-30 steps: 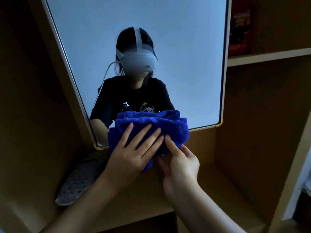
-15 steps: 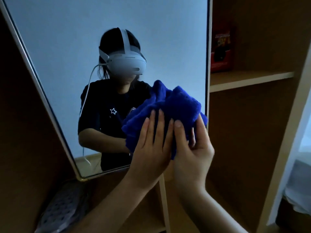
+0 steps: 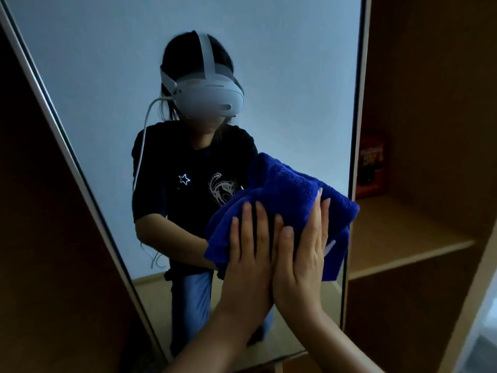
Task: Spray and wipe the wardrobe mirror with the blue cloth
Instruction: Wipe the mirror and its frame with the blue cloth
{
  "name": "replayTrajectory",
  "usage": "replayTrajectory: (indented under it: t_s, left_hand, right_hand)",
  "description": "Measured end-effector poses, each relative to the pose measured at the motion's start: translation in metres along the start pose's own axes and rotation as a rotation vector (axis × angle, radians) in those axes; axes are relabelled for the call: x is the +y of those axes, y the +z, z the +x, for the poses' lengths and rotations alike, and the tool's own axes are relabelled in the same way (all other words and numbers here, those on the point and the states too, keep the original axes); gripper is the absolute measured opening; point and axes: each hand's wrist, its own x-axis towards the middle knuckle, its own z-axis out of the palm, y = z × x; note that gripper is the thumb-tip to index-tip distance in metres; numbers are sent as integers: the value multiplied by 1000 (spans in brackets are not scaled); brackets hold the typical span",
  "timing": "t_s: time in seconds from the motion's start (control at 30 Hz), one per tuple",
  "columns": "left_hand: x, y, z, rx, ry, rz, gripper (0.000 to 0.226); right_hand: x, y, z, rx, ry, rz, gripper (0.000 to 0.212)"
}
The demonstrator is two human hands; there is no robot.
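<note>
Since a moment ago the blue cloth [image 3: 282, 208] has climbed from the mirror's [image 3: 107, 76] bottom edge to its lower right. Left hand [image 3: 248, 254] and right hand [image 3: 305, 251] press it with flat, extended fingers. Best keep even pressure, sweeping in overlapping passes.

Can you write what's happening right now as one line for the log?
step: wiping | left hand + right hand: flat on blue cloth | cloth: against mirror, near right edge

Single head-worn view, facing forward and slightly down, close to the mirror [image 3: 113, 63]. Headset [image 3: 207, 95] carrying the camera reflected in the glass. Wardrobe shelf [image 3: 403, 230] at right edge.
</note>
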Motion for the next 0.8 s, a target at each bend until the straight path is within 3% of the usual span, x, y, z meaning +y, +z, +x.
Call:
replayTrajectory:
  t_s: [0.23, 0.4, 0.53, 0.8]
  left_hand:
    - [-56, -72, 138, -25, -23, 65, 64]
    - [-78, -111, 224, 10, -64, 82, 56]
    - [-90, -138, 284, 33, -108, 110, 66]
    - [-112, -178, 396, 183, -215, 157, 67]
  right_hand:
    - [-110, 12, 124, -12, -18, -21, 55]
    - [-169, 8, 204, -51, -78, -88, 58]
    - [-208, 5, 258, -83, -133, -135, 55]
    - [-286, -3, 366, -185, -257, -173, 56]
